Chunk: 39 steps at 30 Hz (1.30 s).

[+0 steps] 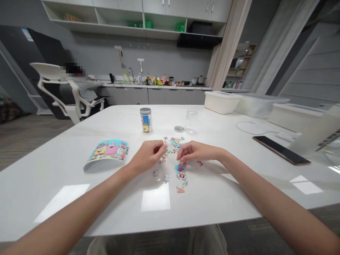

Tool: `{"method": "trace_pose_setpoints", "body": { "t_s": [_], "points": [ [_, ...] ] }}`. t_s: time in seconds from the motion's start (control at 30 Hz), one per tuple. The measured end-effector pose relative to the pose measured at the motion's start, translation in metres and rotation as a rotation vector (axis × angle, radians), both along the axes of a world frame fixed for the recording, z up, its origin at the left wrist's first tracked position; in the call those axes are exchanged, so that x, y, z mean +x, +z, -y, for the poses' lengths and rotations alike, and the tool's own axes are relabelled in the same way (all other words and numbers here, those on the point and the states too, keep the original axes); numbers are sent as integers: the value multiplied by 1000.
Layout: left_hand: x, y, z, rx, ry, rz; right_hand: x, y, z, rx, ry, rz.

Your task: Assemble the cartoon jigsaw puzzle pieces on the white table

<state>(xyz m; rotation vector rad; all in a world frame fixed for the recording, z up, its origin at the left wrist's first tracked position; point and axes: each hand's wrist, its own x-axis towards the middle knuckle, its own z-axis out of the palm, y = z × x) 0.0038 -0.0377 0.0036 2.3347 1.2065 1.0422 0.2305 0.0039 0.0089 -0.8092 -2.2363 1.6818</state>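
Note:
Small cartoon jigsaw pieces [175, 144] lie scattered in the middle of the white table [119, 209]. A joined strip of puzzle [181, 174] lies nearer me, with a blue and purple picture on it. Just above the strip's far end, my right hand [195, 151] pinches a small puzzle piece [181, 162]. My left hand [149, 154] is curled at the left edge of the loose pieces, its thumb and fingers together; whatever they hold is hidden. A few single pieces [166, 177] lie between my left hand and the strip. The curved picture sheet [111, 150] stands left of my left hand.
A lidded cartoon jar [146, 121] stands beyond my left hand. Behind my right hand are a clear jar [191, 118] and a silver lid [179, 129]. A dark phone-like slab [280, 149] and storage boxes [222, 102] lie right. A person sits in a white chair [75, 95].

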Motion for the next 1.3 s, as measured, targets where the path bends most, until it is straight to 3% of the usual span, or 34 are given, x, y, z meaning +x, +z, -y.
{"method": "trace_pose_setpoints", "body": {
  "t_s": [0.1, 0.23, 0.37, 0.43, 0.6, 0.73, 0.97, 1.3],
  "points": [
    [8, 2, 14, 219, -123, -175, 3, 1, 4, 12, 1, 10],
    [18, -9, 36, 636, -464, -432, 7, 3, 3, 101, 15, 65],
    [13, -17, 54, 676, -626, -563, 8, 2, 3, 146, 31, 86],
    [6, -14, 57, 632, -627, -646, 7, 1, 4, 125, 26, 81],
    [-5, -5, 52, 635, -600, -607, 4, 3, 7, 152, 20, 110],
    [-5, -11, 50, 658, -597, -635, 0, 3, 10, 120, 39, 101],
    [-2, -17, 50, 562, -536, -555, -2, 2, 15, 67, 63, 91],
    [-3, -14, 51, 622, -528, -754, -2, 2, 15, 118, 78, 77]
  ]
}}
